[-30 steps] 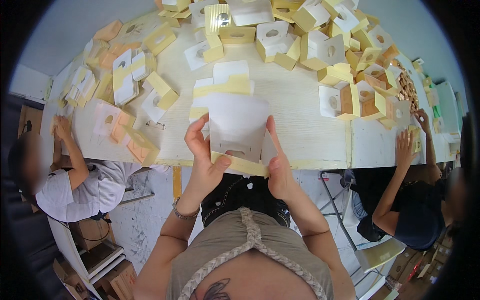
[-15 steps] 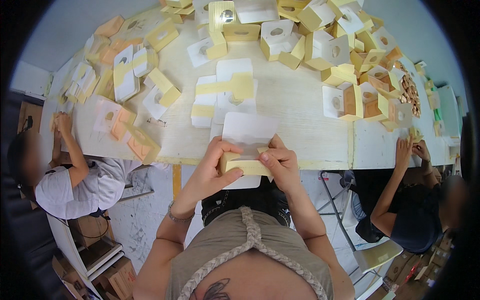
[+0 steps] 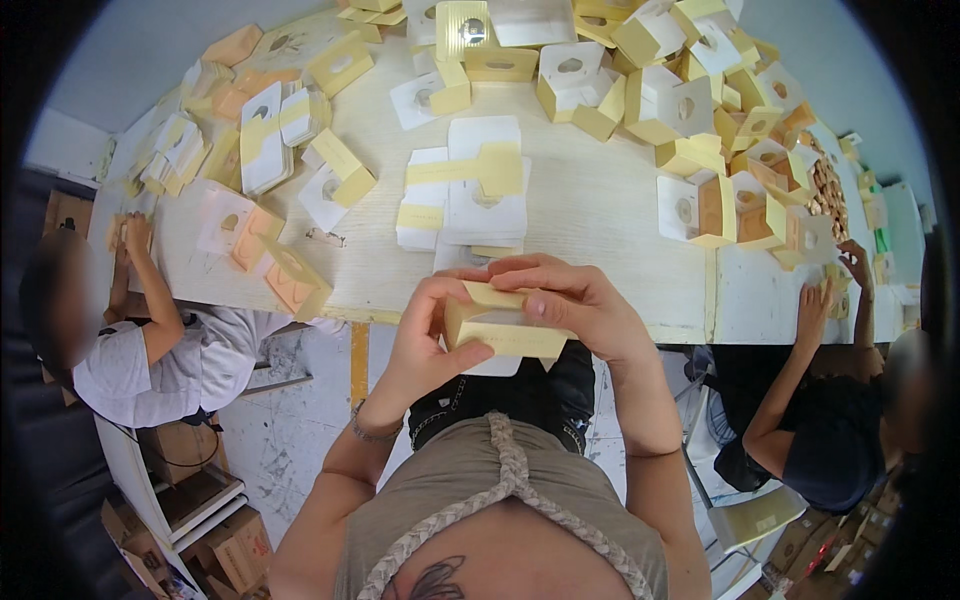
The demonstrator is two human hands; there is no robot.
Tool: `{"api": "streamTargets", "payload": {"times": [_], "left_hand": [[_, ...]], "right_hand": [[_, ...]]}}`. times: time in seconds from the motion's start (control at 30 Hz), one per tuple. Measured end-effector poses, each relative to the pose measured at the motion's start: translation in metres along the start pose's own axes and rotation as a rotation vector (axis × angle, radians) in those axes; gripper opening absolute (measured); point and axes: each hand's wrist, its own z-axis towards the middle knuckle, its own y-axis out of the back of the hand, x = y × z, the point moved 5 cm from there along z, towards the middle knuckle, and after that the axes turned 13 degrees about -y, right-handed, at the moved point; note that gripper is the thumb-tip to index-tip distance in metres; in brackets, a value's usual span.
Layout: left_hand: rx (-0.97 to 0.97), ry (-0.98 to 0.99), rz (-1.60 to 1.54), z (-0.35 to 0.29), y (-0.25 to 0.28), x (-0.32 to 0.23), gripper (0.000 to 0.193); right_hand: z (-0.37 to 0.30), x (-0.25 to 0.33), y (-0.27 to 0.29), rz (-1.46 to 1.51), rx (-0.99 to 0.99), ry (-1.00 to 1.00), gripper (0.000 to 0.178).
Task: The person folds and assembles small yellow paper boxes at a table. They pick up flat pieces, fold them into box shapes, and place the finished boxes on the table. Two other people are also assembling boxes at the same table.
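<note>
Between my two hands is a small yellow cardboard box (image 3: 510, 339), partly folded, held just off the table's near edge. My left hand (image 3: 428, 325) grips its left end, thumb along the front wall and fingers behind. Across its top and right side lies my right hand (image 3: 585, 305), the thumb pressing at the opening and the fingers over the back panel. A white flap (image 3: 492, 366) sticks out below the front wall. Straight ahead on the table rests a stack of flat white-and-yellow box blanks (image 3: 485, 205).
Folded yellow boxes (image 3: 670, 100) pile up at the far right, near small copper-coloured pieces (image 3: 826, 185). More flat blanks (image 3: 262, 145) and peach boxes (image 3: 245, 240) lie to the left. One person (image 3: 170, 360) works at left, another (image 3: 820, 420) at right, beside a chair (image 3: 755, 520).
The raised white back panel has folded down toward me, and its yellow part now covers the box top. My right hand has shifted from the right corner to over the top.
</note>
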Motion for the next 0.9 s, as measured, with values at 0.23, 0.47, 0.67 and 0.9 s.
{"api": "streamTargets", "payload": {"times": [0.23, 0.47, 0.67, 0.9], "left_hand": [[0.000, -0.047, -0.088, 0.002, -0.003, -0.004, 0.058], [0.049, -0.127, 0.237, 0.006, 0.005, -0.006, 0.038], [-0.186, -0.089, 0.083, 0.008, 0.015, -0.003, 0.023], [-0.123, -0.037, 0.069, -0.005, 0.029, 0.015, 0.027]], "right_hand": [[-0.004, -0.010, 0.004, 0.019, -0.119, -0.091, 0.027], [-0.002, -0.016, -0.007, -0.193, -0.095, 0.196, 0.028], [-0.023, -0.016, -0.023, -0.501, -0.463, 0.504, 0.052], [-0.007, -0.025, -0.010, -0.485, -0.281, 0.250, 0.046]]}}
